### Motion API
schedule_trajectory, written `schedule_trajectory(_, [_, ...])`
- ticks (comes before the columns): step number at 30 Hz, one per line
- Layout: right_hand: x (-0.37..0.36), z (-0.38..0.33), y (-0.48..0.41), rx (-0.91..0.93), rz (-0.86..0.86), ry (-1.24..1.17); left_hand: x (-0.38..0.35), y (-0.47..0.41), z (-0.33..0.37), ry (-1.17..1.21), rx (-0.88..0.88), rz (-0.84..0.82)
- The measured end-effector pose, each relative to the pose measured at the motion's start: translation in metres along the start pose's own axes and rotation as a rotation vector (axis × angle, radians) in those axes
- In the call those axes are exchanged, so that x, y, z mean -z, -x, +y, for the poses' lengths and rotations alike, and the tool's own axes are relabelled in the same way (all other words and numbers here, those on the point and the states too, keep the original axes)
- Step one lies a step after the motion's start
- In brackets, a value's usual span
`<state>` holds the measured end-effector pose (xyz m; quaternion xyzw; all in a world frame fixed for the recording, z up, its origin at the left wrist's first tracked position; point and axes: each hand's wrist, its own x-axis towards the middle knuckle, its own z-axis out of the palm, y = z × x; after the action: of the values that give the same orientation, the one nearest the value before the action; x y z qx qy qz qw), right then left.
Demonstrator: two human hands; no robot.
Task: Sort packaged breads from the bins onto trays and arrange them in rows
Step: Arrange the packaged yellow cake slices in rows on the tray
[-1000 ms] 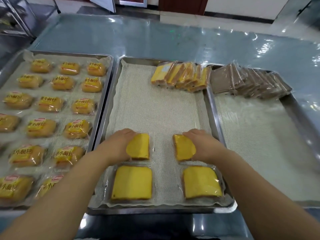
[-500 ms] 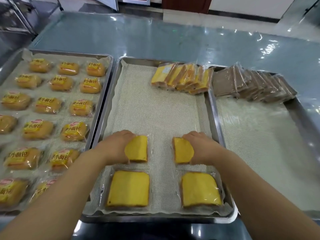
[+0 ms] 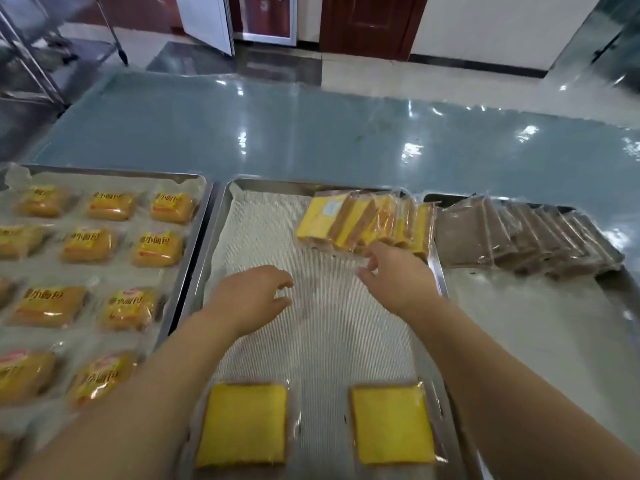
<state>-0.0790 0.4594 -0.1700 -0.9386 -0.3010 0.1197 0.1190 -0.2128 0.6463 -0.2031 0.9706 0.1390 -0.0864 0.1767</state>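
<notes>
On the left, a tray is full of small buns in rows. The left hand hovers over the middle tray. Its grip is loose and spread and holds nothing. At the near end of that tray, two flat yellow packs lie side by side, apart from each other. At the far end, more yellow packs lean in a row. The right hand reaches for them with its grip spread. Its fingertips are just beside them and hold none yet.

The step looks like fetching more yellow bread. Next, each hand likely has to pinch one pack and lay it flat in line with the two. On the right, another tray holds brown packs. The trays sit on a shiny blue tabletop. Behind it are a metal rack and a brown door.
</notes>
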Motion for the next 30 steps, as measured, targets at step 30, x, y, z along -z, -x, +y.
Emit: schedule_trajectory(30, [-0.013, -0.013, -0.015, -0.125, 0.271, -0.124, -0.022, 0.000, -0.009, 0.622, 0.147, 0.515])
